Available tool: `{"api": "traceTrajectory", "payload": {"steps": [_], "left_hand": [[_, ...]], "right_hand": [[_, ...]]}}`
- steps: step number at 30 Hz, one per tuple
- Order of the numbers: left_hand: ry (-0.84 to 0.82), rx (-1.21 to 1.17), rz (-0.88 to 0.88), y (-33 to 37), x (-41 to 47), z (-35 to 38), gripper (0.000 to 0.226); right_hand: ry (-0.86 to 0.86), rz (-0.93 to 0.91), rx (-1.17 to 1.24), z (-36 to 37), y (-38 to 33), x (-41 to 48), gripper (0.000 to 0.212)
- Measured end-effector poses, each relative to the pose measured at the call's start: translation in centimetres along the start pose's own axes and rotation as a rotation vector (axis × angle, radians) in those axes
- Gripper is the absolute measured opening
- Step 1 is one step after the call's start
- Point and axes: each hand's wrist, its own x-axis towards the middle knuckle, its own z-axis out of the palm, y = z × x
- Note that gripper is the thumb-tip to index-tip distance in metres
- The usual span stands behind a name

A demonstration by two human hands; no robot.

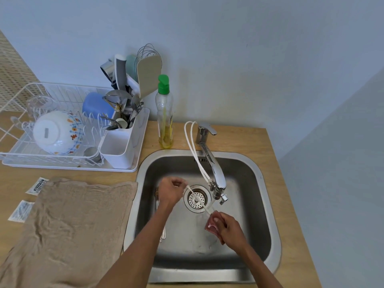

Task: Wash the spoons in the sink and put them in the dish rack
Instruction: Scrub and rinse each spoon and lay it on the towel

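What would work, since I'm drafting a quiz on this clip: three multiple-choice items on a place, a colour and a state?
1. Where is the soap bottle? A on a shelf; B on the counter beside the tap; C on the floor.
2. Its cap is: A green; B red; C white.
3. The right hand: A hangs idle; B holds a sponge; C lifts a pan.
Answers: B, it stands by the tap; A, the cap is green; B, fingers curl round the sponge.
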Motion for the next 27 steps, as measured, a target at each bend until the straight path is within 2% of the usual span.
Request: {"api": "traceTrajectory", "payload": {"steps": [5, 9, 11, 15, 19, 22, 25, 27], "left_hand": [[0.005, -0.026, -0.029, -0.7, -0.1, -1.6, 0.008], [-0.121, 0.297, 0.081, -0.8, 0.5, -3.2, 0.011], [-0.253, 0.51, 0.15, 0.3, 0.2, -4.3, 0.012], [-0.721, 0.776, 0.19, 2.0, -1.3, -4.7, 0.022], [-0.811, 0.616, 0.101, 0.8, -2.4, -5.2, 0.033], [-0.77, 0.459, 0.039, -1.4, -3.6, -5.4, 0.034], [-0.709, 0.288, -0.166, -3.7, -4.6, -4.3, 0.033], [-0.734, 0.179, -0.266, -4.3, -5.1, -2.8, 0.034]], "right_hand": [[0.048, 0.053, 0.026, -1.4, -0.3, 1.1, 0.021], [-0.008, 0.074, -0.005, -1.9, -0.7, 1.5, 0.022], [-0.075, 0.084, 0.02, -2.1, -1.1, 1.5, 0.024], [-0.092, 0.105, 0.136, -1.7, -3.3, 1.7, 0.022], [-0.022, 0.176, 0.277, -1.0, -4.7, 2.1, 0.019], [0.058, 0.223, 0.357, -0.9, -3.7, 2.0, 0.021], [0.198, 0.314, 0.439, -1.7, -1.9, 2.1, 0.024], [0.217, 0.369, 0.407, -2.7, -1.0, 2.0, 0.022]]}}
